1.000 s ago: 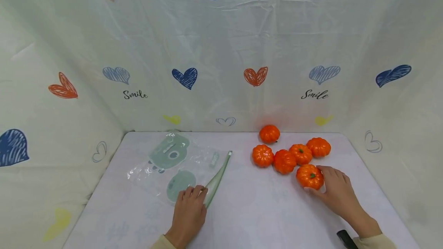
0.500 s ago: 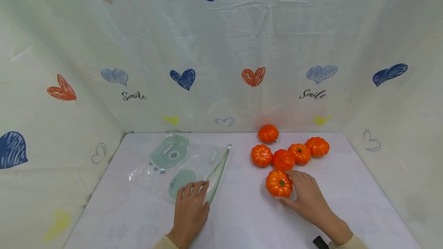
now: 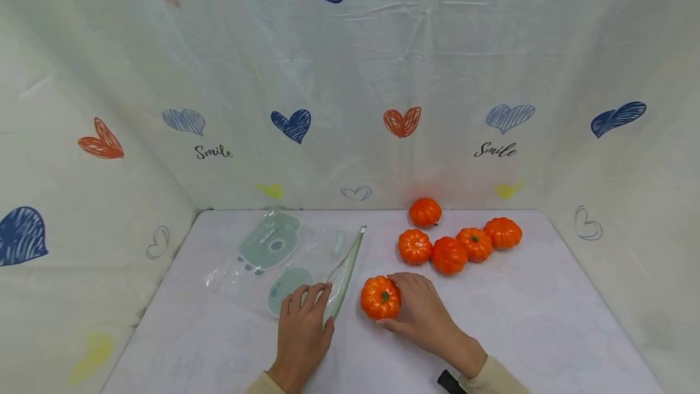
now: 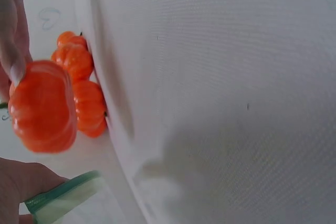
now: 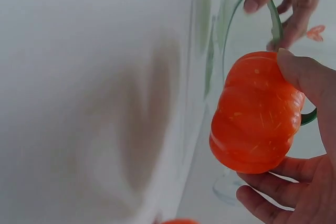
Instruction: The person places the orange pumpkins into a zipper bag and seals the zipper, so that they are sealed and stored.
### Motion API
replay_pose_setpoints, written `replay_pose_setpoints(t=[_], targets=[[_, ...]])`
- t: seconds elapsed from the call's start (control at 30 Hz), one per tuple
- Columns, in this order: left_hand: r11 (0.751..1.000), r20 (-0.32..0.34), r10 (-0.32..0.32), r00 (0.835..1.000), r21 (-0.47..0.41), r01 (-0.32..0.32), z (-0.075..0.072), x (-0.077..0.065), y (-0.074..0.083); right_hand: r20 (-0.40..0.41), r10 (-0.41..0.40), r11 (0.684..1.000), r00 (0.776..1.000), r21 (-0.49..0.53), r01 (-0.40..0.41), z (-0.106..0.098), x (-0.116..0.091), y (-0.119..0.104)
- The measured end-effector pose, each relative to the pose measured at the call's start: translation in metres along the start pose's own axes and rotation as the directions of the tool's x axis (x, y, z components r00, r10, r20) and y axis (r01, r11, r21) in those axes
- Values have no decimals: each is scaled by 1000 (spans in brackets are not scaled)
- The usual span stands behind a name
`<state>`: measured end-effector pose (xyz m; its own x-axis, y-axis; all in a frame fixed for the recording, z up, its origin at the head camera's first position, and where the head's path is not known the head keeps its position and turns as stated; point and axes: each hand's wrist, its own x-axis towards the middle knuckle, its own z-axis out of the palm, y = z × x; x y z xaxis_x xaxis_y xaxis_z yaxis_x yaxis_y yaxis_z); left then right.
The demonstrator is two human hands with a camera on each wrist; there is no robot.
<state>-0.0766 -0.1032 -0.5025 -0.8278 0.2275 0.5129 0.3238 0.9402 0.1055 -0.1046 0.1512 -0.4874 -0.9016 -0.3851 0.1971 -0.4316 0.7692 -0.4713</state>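
In the head view my right hand grips a small orange toy pumpkin with a green stem, thumb on the near side and fingers on the far side. The right wrist view shows this pumpkin from below, raised above the table. To its left lies a clear zip bag with green animal prints. Its green-edged mouth gapes toward the pumpkin. My left hand pinches the bag's upper edge. In the left wrist view, thumb and fingers hold that green edge. The pumpkin is still outside the bag.
Several more pumpkins lie at the back right of the white table, among them one by the back edge and one at far right. A heart-printed curtain encloses the back and sides. A black object sits at my right wrist.
My right hand has carried the pumpkin leftward from the right group to just beside the bag's mouth. The left hand stays on the bag, whose mouth has widened slightly.
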Motion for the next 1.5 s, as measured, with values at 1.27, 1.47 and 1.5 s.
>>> replay_pose_setpoints(t=[1.27,1.47,1.5], targets=[[997,-102,74,992,-26,-77,16,-2,1,-42,-39,991,998,-133,33,69,47,-33],[995,-118,93,989,-11,-95,16,-3,-1,-70,-9,994,998,-111,1,76,47,-39],[995,-120,95,988,-15,-97,16,-3,-2,-63,-17,994,998,-108,10,77,49,-40]])
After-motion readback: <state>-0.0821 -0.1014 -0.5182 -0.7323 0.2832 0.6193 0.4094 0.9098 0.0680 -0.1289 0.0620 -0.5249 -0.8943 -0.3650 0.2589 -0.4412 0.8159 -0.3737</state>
